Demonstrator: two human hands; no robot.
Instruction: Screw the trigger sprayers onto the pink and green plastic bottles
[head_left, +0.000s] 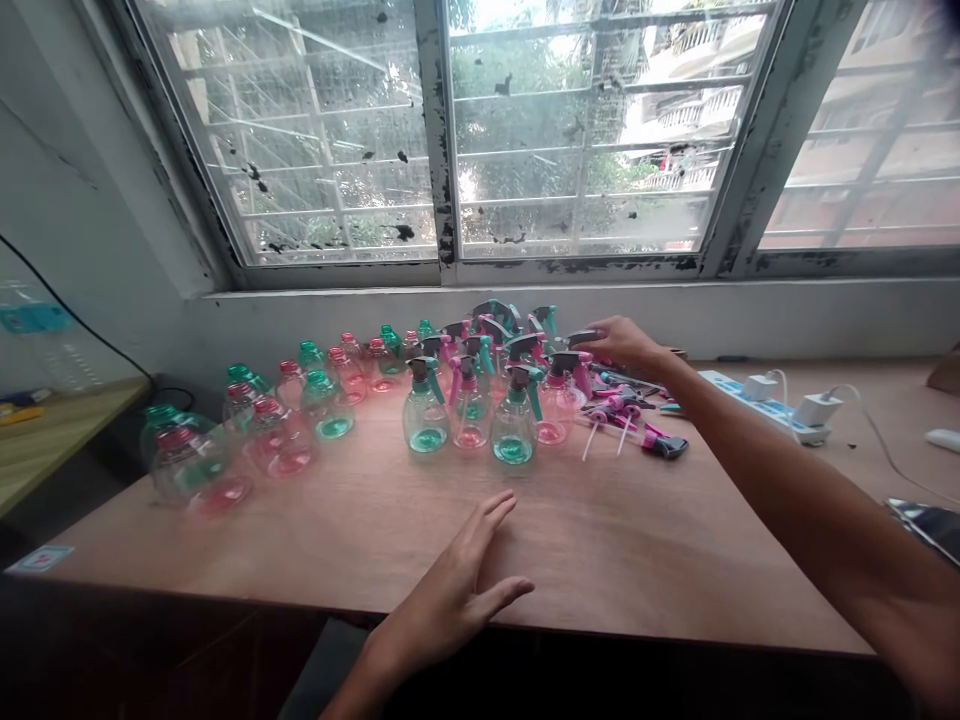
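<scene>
At twelve o'clock on the table point(637, 545) stood spray bottles point(514, 425); at one, the right hand point(624, 342) pinched a sprayer point(579, 338). At six, the left hand point(452, 592) spread wide, empty. Topless bottles point(328, 405) stood at ten.

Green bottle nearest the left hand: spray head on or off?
On: the spray head sits atop the neck of the bottle. Whether it is screwed tight, I cannot tell.

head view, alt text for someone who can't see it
The person's right hand is at a spray head by pink and green spray bottles on a table; the left hand is open in front. Headless bottles stand at left.
</scene>
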